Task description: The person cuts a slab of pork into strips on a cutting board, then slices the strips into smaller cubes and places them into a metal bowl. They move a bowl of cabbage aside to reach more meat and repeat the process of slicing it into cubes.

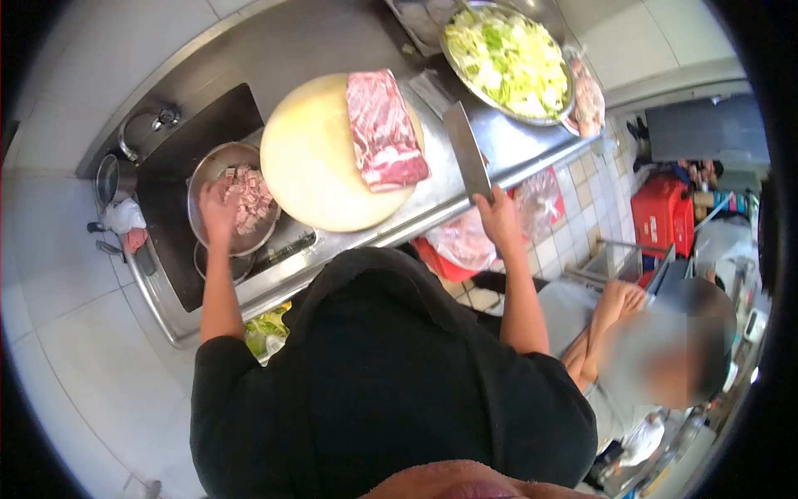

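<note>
On the right, my right hand (499, 218) is closed round the handle of a cleaver (470, 154), whose broad blade points up and away over the counter edge. My left hand (218, 212) reaches into a metal bowl (202, 173) at the sink; its fingertips are among the cut meat pieces (249, 198), and whether they hold any is too small to tell. Between my hands lies a round cutting board (307, 158) with a large slab of raw meat (382, 129) on its right part.
A metal bowl of chopped cabbage (507, 62) stands at the upper right. The sink (166, 241) and faucet (154, 122) are at the left. Bagged goods (465, 239) sit below the counter. A person with crossed arms (611, 312) is at the right, near red crates (661, 212).
</note>
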Demonstrator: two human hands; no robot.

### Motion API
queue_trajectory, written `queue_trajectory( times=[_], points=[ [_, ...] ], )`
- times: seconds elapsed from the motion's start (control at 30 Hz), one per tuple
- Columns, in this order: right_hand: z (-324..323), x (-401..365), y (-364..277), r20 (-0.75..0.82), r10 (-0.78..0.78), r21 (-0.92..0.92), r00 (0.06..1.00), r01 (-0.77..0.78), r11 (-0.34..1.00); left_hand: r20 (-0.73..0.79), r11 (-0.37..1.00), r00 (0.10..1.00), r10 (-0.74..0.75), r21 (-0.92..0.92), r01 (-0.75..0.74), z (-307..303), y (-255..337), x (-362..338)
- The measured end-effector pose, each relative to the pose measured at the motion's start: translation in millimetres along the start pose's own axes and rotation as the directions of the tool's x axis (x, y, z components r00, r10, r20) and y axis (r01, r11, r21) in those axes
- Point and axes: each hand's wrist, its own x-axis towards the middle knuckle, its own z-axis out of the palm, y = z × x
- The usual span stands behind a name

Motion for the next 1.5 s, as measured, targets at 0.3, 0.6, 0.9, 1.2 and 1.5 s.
queue_trajectory(
  times=[0.3,0.6,0.9,1.2,1.5],
  points=[
    [-23,179,-195,0.131,-0.335,0.640,0.933,0.178,0.747,-0.092,0.928,0.971,0.223,-0.287,-0.240,68,140,-69],
    [3,538,-336,0.027,-0.704,0.588,0.710,0.558,0.585,-0.106,0.874,0.971,-0.213,-0.465,0.141,20,91,-140],
    [36,623,-448,-0.523,-0.795,0.390,0.306,0.916,0.096,-0.049,0.811,0.950,-0.309,-0.536,0.236,41,92,-148],
    [52,544,-388,0.024,-0.794,0.976,0.608,0.159,0.151,0.022,0.899,1.000,-0.016,-0.437,0.024,53,146,-91],
    [-27,215,-135,0.308,-0.521,0.933,0.796,-0.145,0.330,0.427,0.791,0.900,-0.082,-0.522,0.319,114,211,-34]
  ],
)
